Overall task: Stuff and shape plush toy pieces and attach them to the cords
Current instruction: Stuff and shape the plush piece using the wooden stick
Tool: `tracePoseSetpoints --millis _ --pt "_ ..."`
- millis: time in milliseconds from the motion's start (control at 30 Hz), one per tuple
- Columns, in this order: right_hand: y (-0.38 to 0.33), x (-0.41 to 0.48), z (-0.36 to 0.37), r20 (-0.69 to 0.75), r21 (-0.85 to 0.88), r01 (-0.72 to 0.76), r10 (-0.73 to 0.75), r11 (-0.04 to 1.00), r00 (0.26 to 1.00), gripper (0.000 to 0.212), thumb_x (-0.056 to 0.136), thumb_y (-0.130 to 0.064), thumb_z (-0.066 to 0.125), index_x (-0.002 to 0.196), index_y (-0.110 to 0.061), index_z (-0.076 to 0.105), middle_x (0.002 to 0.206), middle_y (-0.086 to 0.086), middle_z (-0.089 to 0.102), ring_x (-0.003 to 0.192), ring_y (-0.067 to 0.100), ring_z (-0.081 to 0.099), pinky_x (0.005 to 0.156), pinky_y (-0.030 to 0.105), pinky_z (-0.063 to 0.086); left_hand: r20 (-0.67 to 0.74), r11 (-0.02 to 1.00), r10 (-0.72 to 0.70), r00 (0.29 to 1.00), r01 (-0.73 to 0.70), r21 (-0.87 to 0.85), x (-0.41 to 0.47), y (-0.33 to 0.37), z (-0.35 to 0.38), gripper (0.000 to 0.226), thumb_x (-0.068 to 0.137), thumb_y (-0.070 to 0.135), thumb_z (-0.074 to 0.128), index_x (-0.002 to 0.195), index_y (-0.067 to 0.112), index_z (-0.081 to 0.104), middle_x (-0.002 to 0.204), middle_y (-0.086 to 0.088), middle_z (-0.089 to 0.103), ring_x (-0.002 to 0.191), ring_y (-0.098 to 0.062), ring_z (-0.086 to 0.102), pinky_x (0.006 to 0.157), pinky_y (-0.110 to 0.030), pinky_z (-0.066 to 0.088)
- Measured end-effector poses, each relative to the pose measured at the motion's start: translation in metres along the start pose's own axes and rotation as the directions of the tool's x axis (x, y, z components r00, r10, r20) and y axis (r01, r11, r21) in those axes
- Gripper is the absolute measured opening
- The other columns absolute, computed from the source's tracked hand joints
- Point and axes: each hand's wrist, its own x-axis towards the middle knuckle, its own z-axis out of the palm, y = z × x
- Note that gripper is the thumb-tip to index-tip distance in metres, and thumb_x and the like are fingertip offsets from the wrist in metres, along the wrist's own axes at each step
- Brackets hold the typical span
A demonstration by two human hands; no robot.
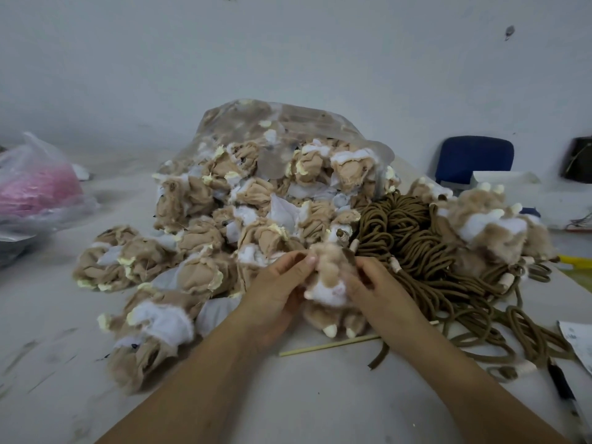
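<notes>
**Shaping the Held Plush Piece Before Cord Attachment**

Head view. The small tan-and-white furry plush toy piece point(330, 280) is held just above the grey tabletop point(304, 395), in front of the heap of flat, unstuffed tan fabric pieces point(224, 213). The left hand point(278, 286) curls its fingers round the piece's left side, pinching near the top. The right hand point(368, 280) grips the right side in the same manner. Whether a cord end already sits inside the piece cannot be determined.

The step in hand appears to be shaping. Recommended procedure:

1. Knead evenly from both sides so the filling spreads without lumps.
2. Use the thin pale wooden stick point(330, 346), lying just below the hands, to push filling into narrow corners.
3. Draw a single strand free of the tangled pile of brown cords point(410, 232), just to the right, before attaching; pulling from the tangle risks dragging neighbouring loops.
</notes>
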Motion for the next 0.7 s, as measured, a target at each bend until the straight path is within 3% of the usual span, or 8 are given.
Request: tracePoseSetpoints --millis 33,167,267,367,533,600,700 --pt "0.0 0.0 0.002 0.022 -0.013 -0.002 0.003 1.0 1.0 0.005 0.089 -0.047 0.054 0.09 -0.043 0.052 0.098 -0.017 0.055 0.086 -0.015 0.052 0.066 0.001 0.036 0.015 1.0 -0.002 1.0 0.002 0.025 -0.001 0.0 0.001 0.022 0.078 0.019 0.069 0.096 0.008 0.075 0.097 -0.014 0.072 0.09 -0.022 0.069 0.081 -0.031 0.059" --pt "-0.004 -0.001 0.003 -0.092 -0.052 0.054 -0.059 0.997 0.994 0.01 0.094 -0.028 0.056 0.089 -0.037 0.055 0.091 -0.011 0.06 0.086 -0.008 0.054 0.068 0.004 0.038 -0.022 0.996 0.006 1.0 -0.004 0.087 -0.004 -0.001 0.005 0.02 0.078 0.019 0.066 0.09 0.01 0.08 0.099 -0.015 0.075 0.091 -0.022 0.072 0.076 -0.026 0.058" --pt "-0.007 -0.003 0.002 -0.108 0.081 0.041 -0.032 0.996 0.994 0.02 0.096 -0.029 0.052 0.083 -0.042 0.061 0.085 -0.016 0.065 0.082 -0.005 0.059 0.067 0.006 0.041 -0.096 0.99 0.066 0.993 -0.053 0.134 -0.005 0.001 0.007 0.023 0.076 0.025 0.068 0.09 0.01 0.079 0.098 -0.016 0.075 0.088 -0.021 0.073 0.072 -0.025 0.058" --pt "-0.01 -0.005 0.002 -0.111 0.226 -0.003 0.029 0.974 0.993 0.026 0.098 -0.033 0.048 0.083 -0.043 0.066 0.085 -0.018 0.068 0.079 -0.005 0.062 0.067 0.009 0.044 -0.112 0.993 0.064 0.992 -0.052 0.108 -0.005 0.006 0.009 0.037 0.081 0.028 0.066 0.1 -0.002 0.072 0.101 -0.022 0.073 0.09 -0.027 0.071 0.076 -0.029 0.059" --pt "-0.006 -0.004 0.001 0.0 0.482 -0.134 0.153 0.866 0.988 0.032 0.091 -0.049 0.046 0.101 -0.032 0.07 0.104 -0.002 0.073 0.101 0.014 0.068 0.086 0.033 0.053 -0.042 0.997 -0.053 0.998 0.05 -0.059 -0.007 0.004 0.01 0.05 0.088 0.032 0.061 0.115 -0.01 0.065 0.117 -0.029 0.066 0.106 -0.036 0.068 0.089 -0.038 0.058" --pt "-0.006 -0.002 0.001 -0.01 0.556 -0.169 0.21 0.814 0.978 0.033 0.09 -0.048 0.048 0.101 -0.028 0.071 0.106 0.003 0.072 0.103 0.019 0.067 0.087 0.036 0.052 -0.073 0.999 -0.021 0.997 0.018 -0.043 -0.005 0.002 0.009 0.051 0.088 0.036 0.06 0.115 -0.006 0.067 0.118 -0.027 0.067 0.11 -0.036 0.066 0.094 -0.041 0.056" --pt "-0.004 0.001 -0.004 -0.066 0.647 -0.178 0.286 0.741 0.956 0.033 0.095 -0.043 0.046 0.099 -0.023 0.071 0.105 0.01 0.072 0.102 0.026 0.068 0.085 0.042 0.054 -0.152 0.994 0.042 0.988 -0.026 0.106 -0.004 0.002 0.005 0.047 0.078 0.054 0.062 0.104 0.018 0.077 0.113 -0.012 0.072 0.104 -0.025 0.068 0.091 -0.039 0.054"
